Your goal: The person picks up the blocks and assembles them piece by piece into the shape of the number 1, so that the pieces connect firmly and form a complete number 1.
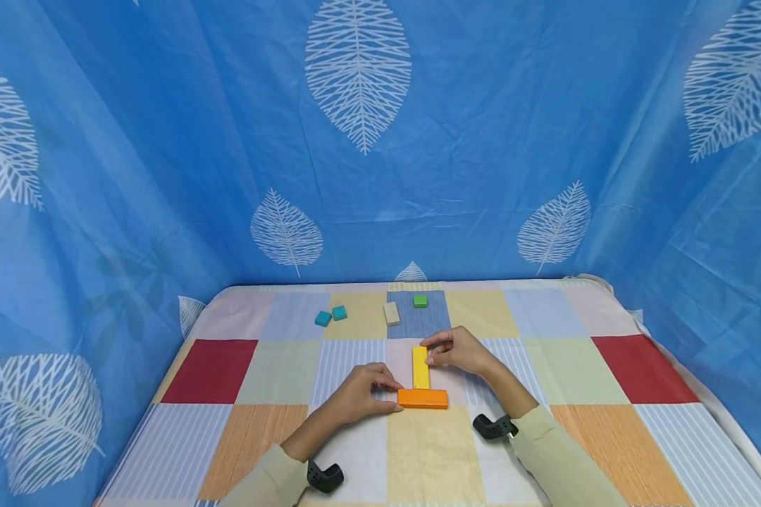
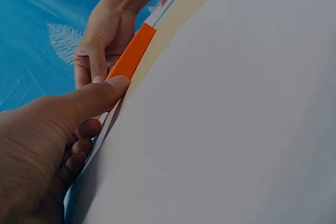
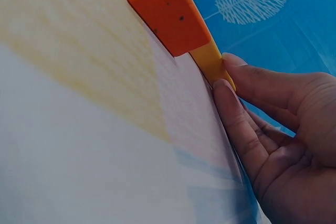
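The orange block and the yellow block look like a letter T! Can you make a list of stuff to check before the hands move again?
1. Yellow block meets the orange block at its middle: ok, they form a T shape in the head view.
2. Left hand steadies the orange block: ok, thumb presses its left end.
3. Right hand steadies the yellow block: ok, fingertips touch its far end.
4. No gap between the two blocks: cannot tell, the joint is too small to see.
5. Spare blocks within sight: ok, two teal blocks, a beige block and a green block lie farther back.
6. Tablecloth flat under the blocks: ok.
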Tool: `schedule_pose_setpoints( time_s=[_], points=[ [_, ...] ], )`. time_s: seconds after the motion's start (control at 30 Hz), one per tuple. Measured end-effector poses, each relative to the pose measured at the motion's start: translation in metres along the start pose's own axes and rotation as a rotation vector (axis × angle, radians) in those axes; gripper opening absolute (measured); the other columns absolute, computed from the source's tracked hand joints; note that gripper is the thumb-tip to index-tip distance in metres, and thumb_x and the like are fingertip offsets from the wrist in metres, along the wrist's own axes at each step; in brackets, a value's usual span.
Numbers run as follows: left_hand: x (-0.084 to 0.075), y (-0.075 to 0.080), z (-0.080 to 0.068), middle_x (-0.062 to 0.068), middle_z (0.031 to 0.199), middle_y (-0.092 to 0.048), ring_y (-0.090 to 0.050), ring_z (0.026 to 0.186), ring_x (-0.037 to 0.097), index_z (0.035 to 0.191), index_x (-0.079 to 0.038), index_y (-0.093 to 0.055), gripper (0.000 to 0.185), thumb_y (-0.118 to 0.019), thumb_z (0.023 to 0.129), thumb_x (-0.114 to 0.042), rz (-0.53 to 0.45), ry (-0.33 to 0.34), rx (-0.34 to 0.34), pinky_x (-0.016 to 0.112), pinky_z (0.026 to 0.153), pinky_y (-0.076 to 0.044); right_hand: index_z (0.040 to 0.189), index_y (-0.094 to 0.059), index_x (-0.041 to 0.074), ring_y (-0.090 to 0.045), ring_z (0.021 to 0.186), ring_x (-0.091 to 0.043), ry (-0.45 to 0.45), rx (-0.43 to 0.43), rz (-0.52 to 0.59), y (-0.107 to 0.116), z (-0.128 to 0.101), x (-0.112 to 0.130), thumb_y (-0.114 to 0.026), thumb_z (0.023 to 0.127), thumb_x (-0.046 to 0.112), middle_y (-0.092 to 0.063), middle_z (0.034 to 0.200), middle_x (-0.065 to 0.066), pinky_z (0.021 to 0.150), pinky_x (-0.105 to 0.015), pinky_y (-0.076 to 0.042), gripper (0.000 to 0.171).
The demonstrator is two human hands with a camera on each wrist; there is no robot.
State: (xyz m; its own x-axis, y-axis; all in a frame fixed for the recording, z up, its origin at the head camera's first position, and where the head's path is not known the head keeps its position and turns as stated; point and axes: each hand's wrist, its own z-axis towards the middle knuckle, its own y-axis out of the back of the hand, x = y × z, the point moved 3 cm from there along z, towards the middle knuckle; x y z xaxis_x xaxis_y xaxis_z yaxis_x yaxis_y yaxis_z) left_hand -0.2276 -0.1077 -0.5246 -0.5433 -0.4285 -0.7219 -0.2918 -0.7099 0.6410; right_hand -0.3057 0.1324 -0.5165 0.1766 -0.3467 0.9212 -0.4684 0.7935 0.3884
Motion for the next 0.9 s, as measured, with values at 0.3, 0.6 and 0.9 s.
schedule_pose_setpoints(
  time_s=[0.3,0.6,0.9],
  points=[
    [-0.0003,0.0007,0.0000,-0.010,0.090,-0.067,-0.057,0.083,0.003,0.101,-0.013,-0.082,0.027,-0.090,0.078,-0.026,-0.013,-0.015,-0.013,0.022,0.075,-0.050,0.118,-0.073,-0.004,-0.064,0.075,-0.013,0.016,0.022,-0.007,-0.0005,0.0013,-0.0002,-0.080,0.086,0.004,-0.075,0.090,-0.008,0.071,-0.024,-0.055,0.034],
    [-0.0005,0.0007,-0.0007,-0.008,0.092,-0.068,-0.057,0.083,0.004,0.107,-0.014,-0.081,0.035,-0.092,0.076,-0.028,-0.011,-0.004,-0.008,0.022,0.075,-0.050,0.119,-0.073,-0.002,-0.064,0.078,-0.016,0.005,0.025,-0.002,-0.0017,0.0009,-0.0010,-0.080,0.086,0.005,-0.074,0.093,-0.008,0.071,-0.024,-0.055,0.035],
    [-0.0005,-0.0002,-0.0001,-0.010,0.096,-0.066,-0.056,0.087,0.005,0.108,-0.015,-0.081,0.034,-0.090,0.079,-0.029,0.020,-0.032,-0.011,0.023,0.078,-0.049,0.118,-0.073,-0.002,-0.064,0.076,-0.015,0.009,0.016,-0.016,-0.0014,0.0004,0.0013,-0.080,0.086,0.004,-0.074,0.093,-0.009,0.070,-0.024,-0.055,0.034]
  ],
)
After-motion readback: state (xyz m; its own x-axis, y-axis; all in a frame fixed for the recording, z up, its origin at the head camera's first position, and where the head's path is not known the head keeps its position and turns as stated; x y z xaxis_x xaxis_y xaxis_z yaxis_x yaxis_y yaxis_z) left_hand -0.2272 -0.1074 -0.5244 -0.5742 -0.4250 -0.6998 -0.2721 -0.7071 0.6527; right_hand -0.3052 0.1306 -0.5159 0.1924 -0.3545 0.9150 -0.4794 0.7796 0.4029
